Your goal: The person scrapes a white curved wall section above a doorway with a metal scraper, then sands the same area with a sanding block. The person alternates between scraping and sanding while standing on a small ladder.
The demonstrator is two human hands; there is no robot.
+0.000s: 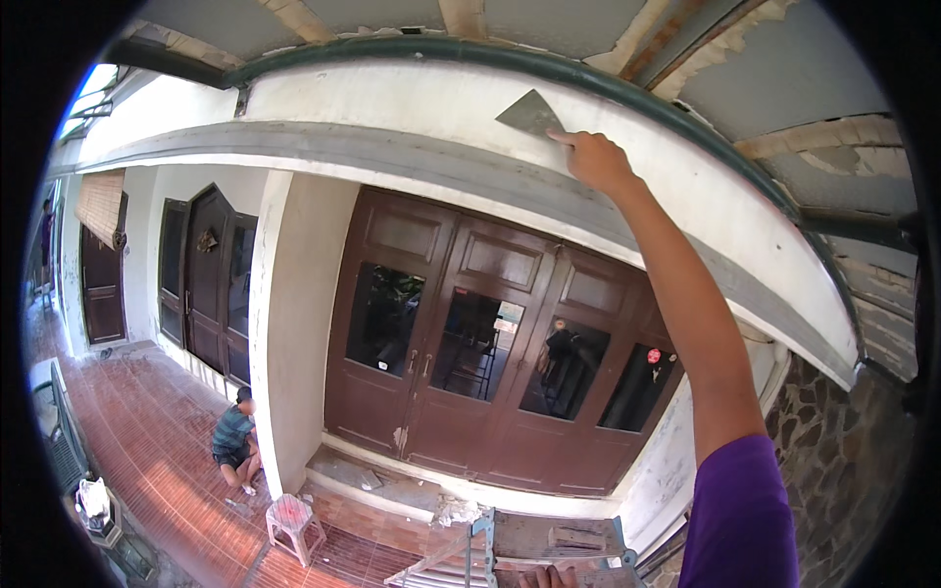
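Note:
My right hand is closed around the handle of a putty knife, with one finger stretched toward its blade. The putty knife has a wide, grey, triangular blade, which lies over the white wall band above the doors. Whether the blade's edge touches the wall I cannot tell. The handle is hidden inside my hand. My right arm reaches up, in a purple sleeve. My left hand cannot be made out; only some brown digits, toes or fingers, show at the lower edge.
A dark green pipe runs along the top of the band. Brown panelled doors stand below. Beneath me is a blue metal frame with a platform. A pink stool and a crouching person are down on the tiled floor.

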